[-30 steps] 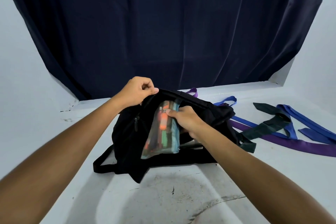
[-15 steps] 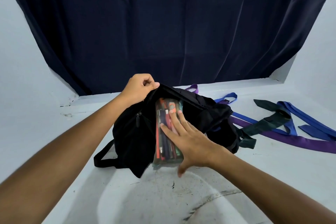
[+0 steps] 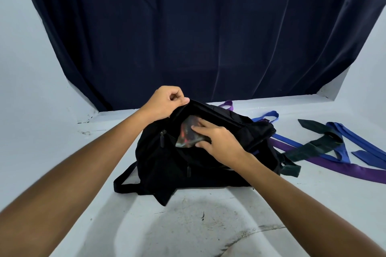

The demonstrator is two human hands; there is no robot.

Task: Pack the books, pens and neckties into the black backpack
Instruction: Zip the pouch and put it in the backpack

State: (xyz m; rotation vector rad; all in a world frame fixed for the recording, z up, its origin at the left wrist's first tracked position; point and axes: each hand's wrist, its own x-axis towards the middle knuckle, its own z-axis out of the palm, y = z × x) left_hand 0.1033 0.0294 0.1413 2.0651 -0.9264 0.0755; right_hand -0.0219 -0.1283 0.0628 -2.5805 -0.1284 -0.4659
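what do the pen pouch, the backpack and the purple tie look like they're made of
Pen pouch: looks like clear soft plastic; pens show through and it catches glare.
Backpack: matte black woven fabric, probably nylon or polyester; it slumps and folds.
Purple tie: smooth cloth with slight sheen, maybe satin or polyester; lies flat and limp.

I count one black fabric backpack point(image 3: 200, 165), one clear plastic pouch of pens point(image 3: 188, 134), and on the right two blue neckties point(image 3: 359, 137), one purple necktie point(image 3: 355, 170), one dark green necktie point(image 3: 313, 148).
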